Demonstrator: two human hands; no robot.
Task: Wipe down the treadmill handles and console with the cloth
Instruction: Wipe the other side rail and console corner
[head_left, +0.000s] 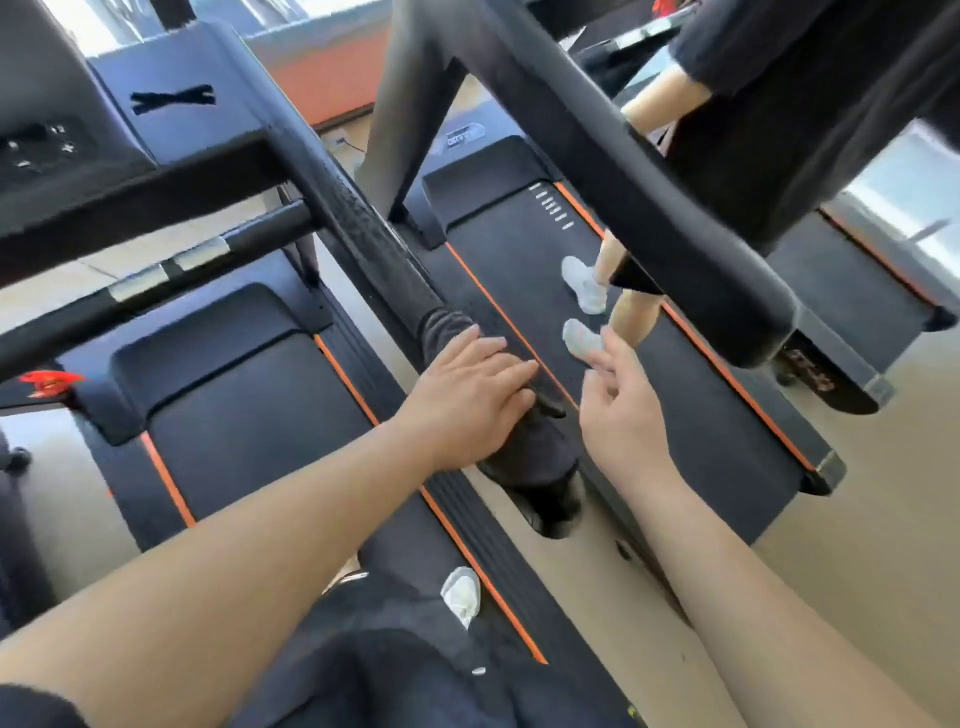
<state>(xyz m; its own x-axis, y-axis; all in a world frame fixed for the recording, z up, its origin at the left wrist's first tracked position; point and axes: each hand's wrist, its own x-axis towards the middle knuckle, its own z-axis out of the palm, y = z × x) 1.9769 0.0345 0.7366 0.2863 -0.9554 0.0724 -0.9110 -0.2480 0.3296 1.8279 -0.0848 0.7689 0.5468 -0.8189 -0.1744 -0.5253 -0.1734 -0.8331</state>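
Beige flooring (857, 493) runs between black treadmills with orange-edged belts (249, 431). At centre, a dark grey cloth (540, 457) is draped over the near end of a black textured treadmill handle (358, 228). The left hand (467, 395) lies flat on the cloth, fingers (498, 364) straight and pressing down. The right hand (623, 415) hovers just right of it, fingers loosely spread, holding nothing. A black console (47, 140) sits far left. Far right, another person's white shoes (584, 286) stand on a neighbouring belt.
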